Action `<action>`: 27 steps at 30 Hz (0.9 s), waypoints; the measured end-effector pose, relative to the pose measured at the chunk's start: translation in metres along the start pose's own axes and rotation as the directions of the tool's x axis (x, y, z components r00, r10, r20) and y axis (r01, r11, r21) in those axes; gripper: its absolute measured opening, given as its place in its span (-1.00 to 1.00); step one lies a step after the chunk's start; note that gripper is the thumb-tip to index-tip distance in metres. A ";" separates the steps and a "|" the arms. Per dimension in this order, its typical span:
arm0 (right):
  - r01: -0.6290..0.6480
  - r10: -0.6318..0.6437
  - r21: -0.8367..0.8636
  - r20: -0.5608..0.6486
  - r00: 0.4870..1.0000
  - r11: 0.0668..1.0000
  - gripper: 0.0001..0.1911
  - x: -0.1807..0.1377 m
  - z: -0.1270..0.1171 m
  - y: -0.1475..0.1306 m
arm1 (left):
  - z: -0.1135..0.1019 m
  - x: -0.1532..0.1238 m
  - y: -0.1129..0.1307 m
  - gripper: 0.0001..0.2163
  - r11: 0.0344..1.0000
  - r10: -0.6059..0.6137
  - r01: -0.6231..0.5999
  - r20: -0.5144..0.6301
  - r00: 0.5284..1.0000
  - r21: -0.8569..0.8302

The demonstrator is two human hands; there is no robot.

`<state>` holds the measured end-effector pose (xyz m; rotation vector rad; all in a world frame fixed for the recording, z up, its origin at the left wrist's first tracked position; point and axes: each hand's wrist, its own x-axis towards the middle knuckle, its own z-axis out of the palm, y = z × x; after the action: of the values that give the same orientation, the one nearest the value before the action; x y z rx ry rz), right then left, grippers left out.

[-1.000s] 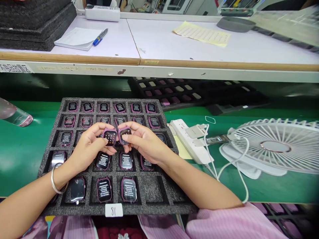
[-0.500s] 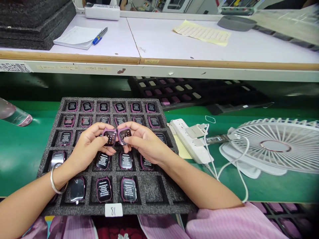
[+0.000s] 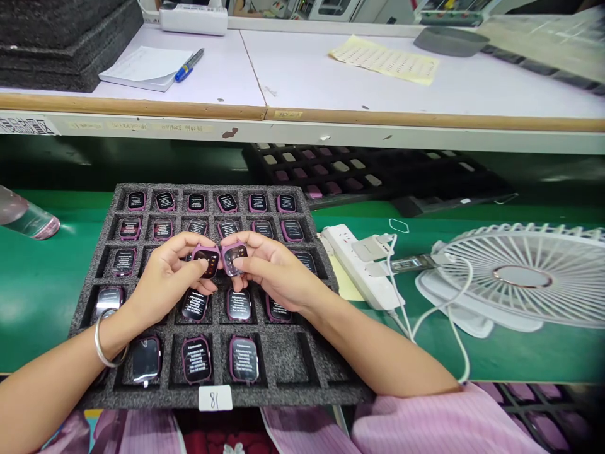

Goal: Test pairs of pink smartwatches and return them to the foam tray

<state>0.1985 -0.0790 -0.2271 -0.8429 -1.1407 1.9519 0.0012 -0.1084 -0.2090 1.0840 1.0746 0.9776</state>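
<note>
My left hand (image 3: 165, 277) is closed round a small purple smartwatch body (image 3: 207, 260) with a lit screen, thumb resting on the glass. My right hand (image 3: 271, 271) grips a second purple watch body (image 3: 233, 257) right beside it, the two nearly touching. Both hands hover over a dark foam tray (image 3: 288, 362) whose square pockets hold several more purple watch bodies, screens up. A white label reading 81 (image 3: 215, 398) sits on the tray's near edge. A silver bangle (image 3: 103, 343) circles my left wrist.
A white power strip (image 3: 352, 265) with plugs and white cables lies right of the tray, beside a white fan (image 3: 524, 277). A plastic bottle (image 3: 26, 217) lies at the left on the green mat. Another dark tray (image 3: 331, 173) sits behind. The upper shelf carries a notepad, blue pen (image 3: 188, 65) and yellow sheet (image 3: 385, 60).
Barely anything differs; both hands keep the two watch bodies together over the tray, with only slight finger shifts on the screens.
</note>
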 end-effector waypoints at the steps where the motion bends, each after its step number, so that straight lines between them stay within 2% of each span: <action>1: 0.000 0.000 0.004 0.001 1.000 1.000 -0.68 0.000 0.000 0.000 | 0.000 0.000 0.000 -0.80 1.000 0.003 -0.003 0.001 1.000 -0.002; 16: -0.028 0.028 0.011 -0.006 1.000 1.000 -0.71 -0.001 0.000 -0.001 | 0.000 0.001 0.000 -0.77 1.000 0.004 -0.004 -0.032 0.999 0.020; 27: 0.011 -0.011 0.014 0.011 1.000 1.000 -0.63 0.000 0.001 -0.002 | 0.000 -0.001 0.001 -0.72 0.995 -0.034 0.034 -0.003 0.999 -0.099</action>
<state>0.1988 -0.0789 -0.2251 -0.8183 -1.1349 1.9556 0.0005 -0.1090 -0.2082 0.9802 1.0350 0.9964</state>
